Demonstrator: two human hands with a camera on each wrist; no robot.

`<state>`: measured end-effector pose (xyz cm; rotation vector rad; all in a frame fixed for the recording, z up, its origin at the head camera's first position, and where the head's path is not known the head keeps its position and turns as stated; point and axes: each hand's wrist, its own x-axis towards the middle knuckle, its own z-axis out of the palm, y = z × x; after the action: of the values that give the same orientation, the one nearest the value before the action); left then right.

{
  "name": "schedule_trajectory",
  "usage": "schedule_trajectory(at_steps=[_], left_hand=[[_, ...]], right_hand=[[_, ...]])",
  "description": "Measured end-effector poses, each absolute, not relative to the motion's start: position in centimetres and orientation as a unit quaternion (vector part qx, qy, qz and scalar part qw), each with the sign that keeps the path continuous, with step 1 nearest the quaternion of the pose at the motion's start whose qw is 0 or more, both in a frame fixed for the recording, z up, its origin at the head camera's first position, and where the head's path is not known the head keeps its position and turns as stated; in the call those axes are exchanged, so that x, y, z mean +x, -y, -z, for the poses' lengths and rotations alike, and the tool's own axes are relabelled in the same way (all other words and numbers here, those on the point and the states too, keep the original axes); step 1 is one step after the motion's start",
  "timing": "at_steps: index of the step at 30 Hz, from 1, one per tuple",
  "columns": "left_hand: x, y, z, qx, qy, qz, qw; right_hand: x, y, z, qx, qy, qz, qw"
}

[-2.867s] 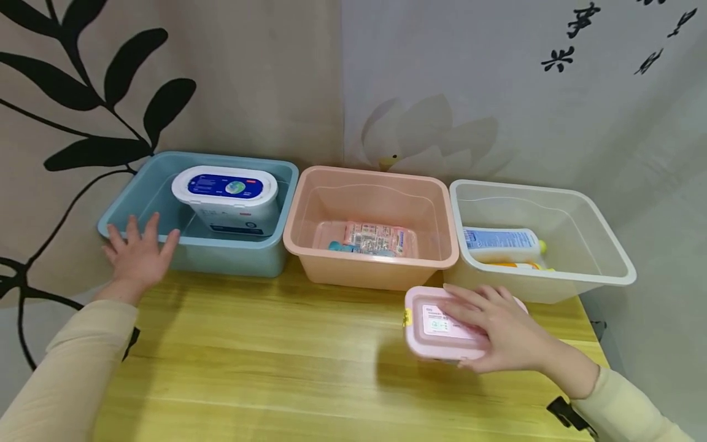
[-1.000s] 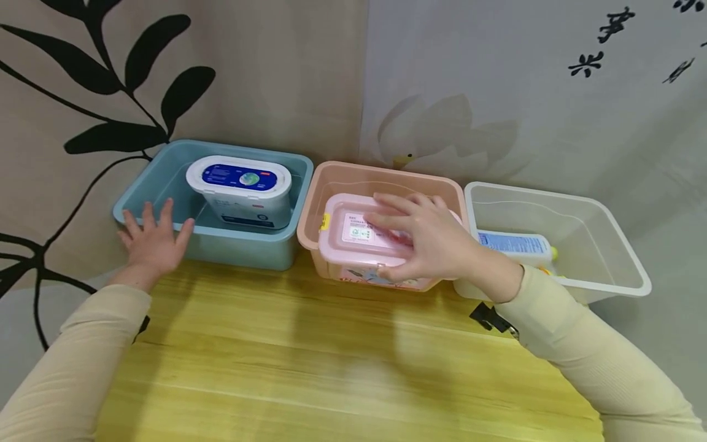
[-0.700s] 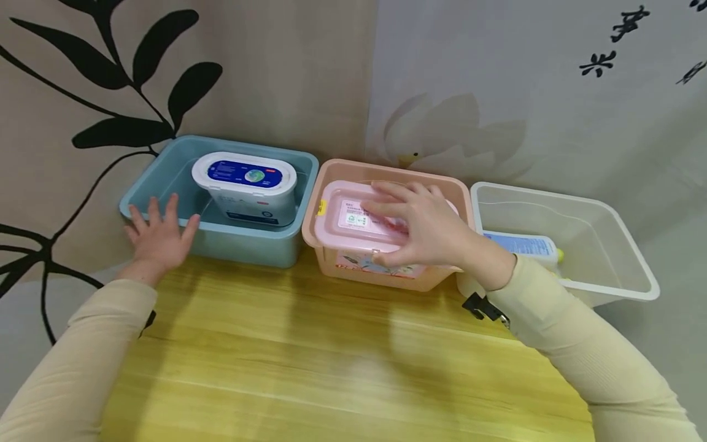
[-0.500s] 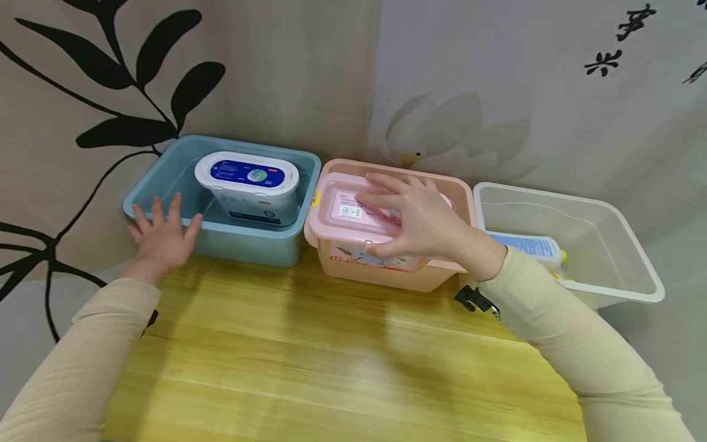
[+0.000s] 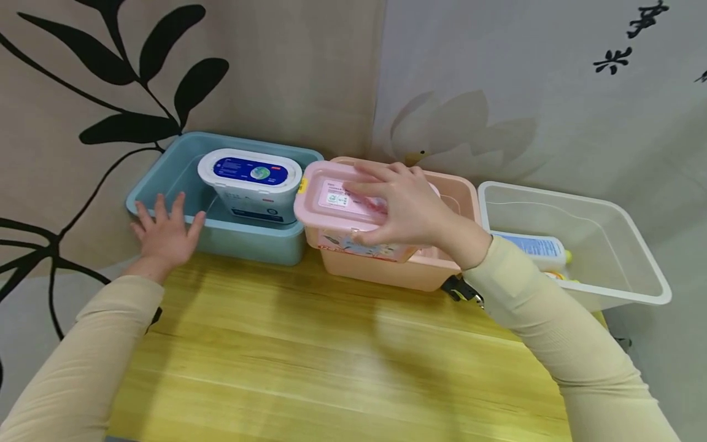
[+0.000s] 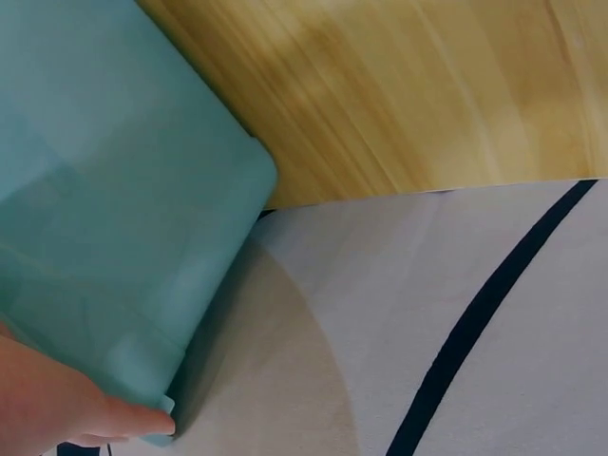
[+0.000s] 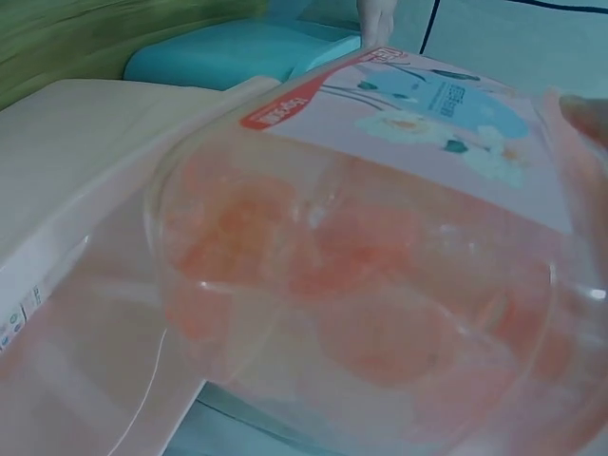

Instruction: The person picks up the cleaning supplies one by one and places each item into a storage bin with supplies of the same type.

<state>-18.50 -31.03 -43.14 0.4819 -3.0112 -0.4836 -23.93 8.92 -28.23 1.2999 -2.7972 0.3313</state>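
Observation:
My right hand point(image 5: 405, 205) grips a pink-lidded plastic tub point(image 5: 331, 212) from above, fingers and thumb spread across its lid. The right wrist view shows the tub's see-through underside point(image 7: 361, 304) with orange-pink pieces inside and a flower-print label. The tub is held over the peach bin point(image 5: 386, 273), and its left end overlaps the blue bin's right rim in the head view. My left hand point(image 5: 168, 236) lies with fingers spread at the front left rim of the blue bin point(image 5: 248, 242). A white tub with a dark blue label point(image 5: 248, 184) stands inside that bin.
To the right, a white bin point(image 5: 596, 245) holds a white bottle with a blue label point(image 5: 533, 248) lying on its side and something yellow-orange. All three bins stand in a row along the back of the wooden table point(image 5: 309, 350), before a printed curtain point(image 5: 298, 67).
My right hand has carried the pink-lidded tub from over the table at right, up and left across the peach bin to the blue bin's edge. My left hand keeps its place.

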Motion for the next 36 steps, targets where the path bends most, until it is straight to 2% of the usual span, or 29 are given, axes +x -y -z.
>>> schedule_trajectory(at_steps=[20,36], left_hand=[[-18.3,30.9,42.7,0.161,0.973,0.162,0.014],[-18.2,31.2,43.1,0.162,0.974,0.159,0.022]], right_hand=[[-25.8,-4.4,27.7,0.419,0.9,-0.121,0.014],[-26.9,0.8,28.2,0.428,0.896,-0.118,0.01]])
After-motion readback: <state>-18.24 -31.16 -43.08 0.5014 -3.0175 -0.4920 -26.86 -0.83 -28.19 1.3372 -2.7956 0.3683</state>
